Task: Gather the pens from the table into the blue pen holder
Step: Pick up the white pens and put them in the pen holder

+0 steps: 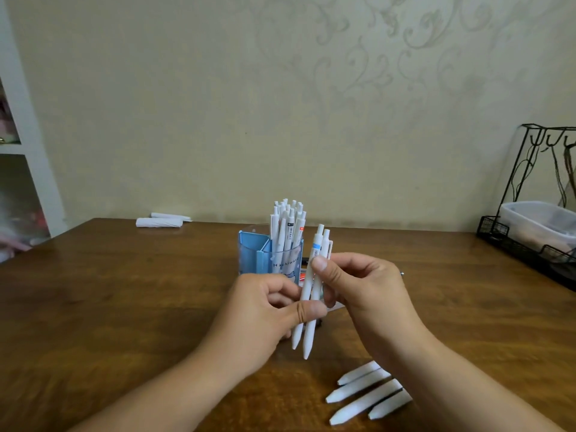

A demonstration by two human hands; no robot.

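Observation:
The blue pen holder [255,254] stands at the middle of the wooden table [124,291], with several white pens [288,226] upright in its clear round compartment. Just in front of it, both my hands hold two white pens [307,335] upright, tips down. My left hand [265,310] pinches their lower shafts. My right hand [358,285] grips them higher up, thumb on the barrel. Several more white pens [364,391] lie on the table under my right forearm, which partly hides them.
Two white rolled items [160,221] lie at the table's far edge by the wall. A black wire rack [530,238] with a clear plastic box stands at the far right. A white shelf [21,151] is at the left.

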